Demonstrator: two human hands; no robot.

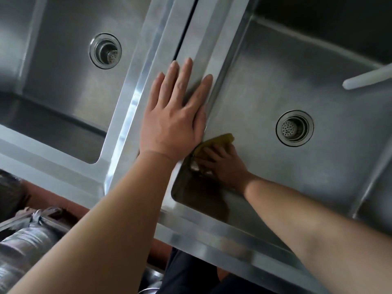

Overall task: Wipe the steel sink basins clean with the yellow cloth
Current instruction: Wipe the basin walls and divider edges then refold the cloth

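Note:
Two steel sink basins lie side by side, a left basin [63, 85] and a right basin [286, 66], parted by a flat steel divider [191, 32]. My left hand [174, 115] rests flat and open on the divider, fingers spread. Down inside the right basin, my right hand [224, 164] presses the yellow cloth [220, 140] against the basin's near left corner, where floor meets wall. Most of the cloth is hidden under the fingers and behind my left wrist. Each basin has a round drain strainer, one in the left basin [105, 50] and one in the right basin [294, 128].
A white spout or pipe [367, 78] juts in over the right basin from the right edge. The steel front rim [212, 232] runs across below my arms. Below the rim at lower left are a grey bundle [27, 240] and reddish floor.

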